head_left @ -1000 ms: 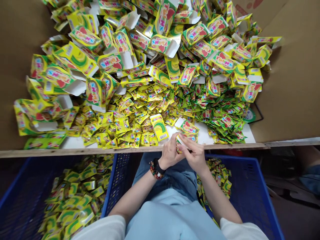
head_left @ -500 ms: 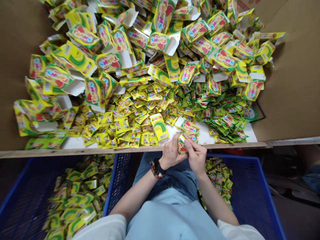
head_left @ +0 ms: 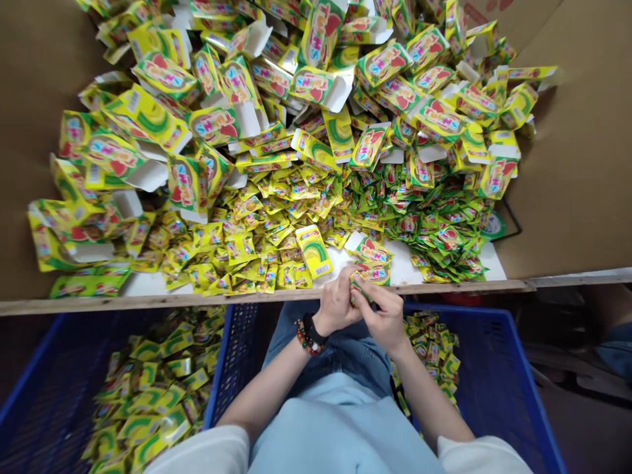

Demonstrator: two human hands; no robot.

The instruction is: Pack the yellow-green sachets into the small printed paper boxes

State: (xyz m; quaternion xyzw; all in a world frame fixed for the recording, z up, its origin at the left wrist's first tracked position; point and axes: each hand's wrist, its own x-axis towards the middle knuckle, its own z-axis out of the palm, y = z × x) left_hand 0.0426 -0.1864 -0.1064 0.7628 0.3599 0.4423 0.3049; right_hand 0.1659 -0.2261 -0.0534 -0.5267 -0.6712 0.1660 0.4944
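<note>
Between my two hands, just over the table's front edge, is a small yellow-green candy box [head_left: 354, 282], mostly covered by fingers. My left hand [head_left: 338, 301] is closed around its left side. Across its right side and top press the thumb and fingers of my right hand [head_left: 384, 315]. Just beyond lie two more printed boxes [head_left: 368, 249], one with its white flap open. A yellow box [head_left: 315, 251] with a barcode lies flat to their left. Behind these are heaps of small yellow sachets [head_left: 241, 245] and green sachets [head_left: 444, 238].
Many open-flapped boxes [head_left: 212, 125] are piled at the back, between brown cardboard walls [head_left: 582, 164]. A wooden edge [head_left: 148, 302] runs along the table front. Below stand blue crates, left [head_left: 39, 395] and right [head_left: 498, 375], holding packed boxes. Part of another person [head_left: 617, 342] shows at far right.
My right hand has shifted slightly left and folded over the top of the held box. Its white flap, visible before, no longer shows.
</note>
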